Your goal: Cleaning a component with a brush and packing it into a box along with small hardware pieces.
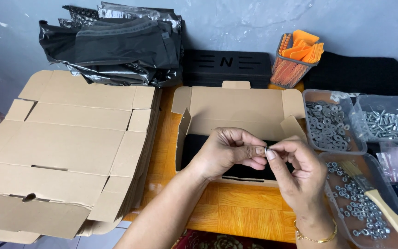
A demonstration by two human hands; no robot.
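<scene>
Left hand [229, 150] and right hand [295, 168] fingertips pinched together on one small washer [266, 148], held above open box [236, 108] with black insert. Three clear tubs at right: washers [326, 122], bolts [390, 124], nuts [360, 203] plus one brush [376, 196]. Flat cartons [65, 147] stacked left; bare orange table [236, 207] strip at near edge.

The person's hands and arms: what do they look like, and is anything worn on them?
Both forearms are bare, with no sleeves in view and no gloves. The left hand wears nothing visible. The right hand has a thin gold-coloured chain bracelet on its wrist. The fingernails are short and unpainted.
</scene>
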